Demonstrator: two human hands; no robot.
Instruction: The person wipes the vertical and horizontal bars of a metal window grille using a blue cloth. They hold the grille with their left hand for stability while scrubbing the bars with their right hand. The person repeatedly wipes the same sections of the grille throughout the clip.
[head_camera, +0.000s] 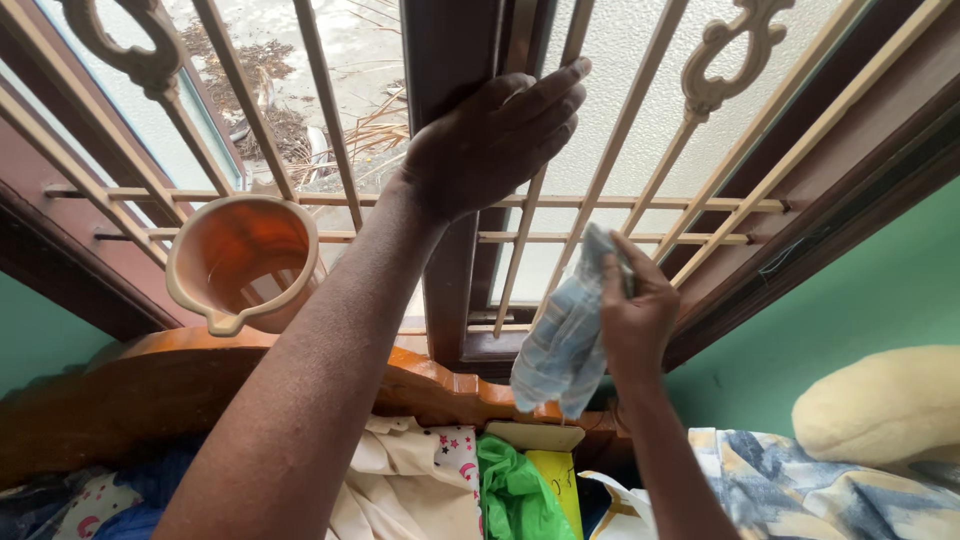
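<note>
My left hand (495, 135) reaches up through the window grille and rests flat against the dark brown sliding window frame (450, 290), fingers on its edge. My right hand (635, 315) is lower and to the right, closed around a crumpled pale blue checked cloth (565, 340) that hangs down in front of the lower bars. The cream metal grille (620, 205) with curled ornaments spans the whole window. Frosted glass fills the right pane; the left side looks out on the ground outside.
An orange plastic mug (240, 260) sits tilted on the sill at left. Below runs a carved wooden headboard (440, 385). Clothes, a green bag (515, 495), a patterned sheet and a cream pillow (885, 400) lie below. Green walls flank the window.
</note>
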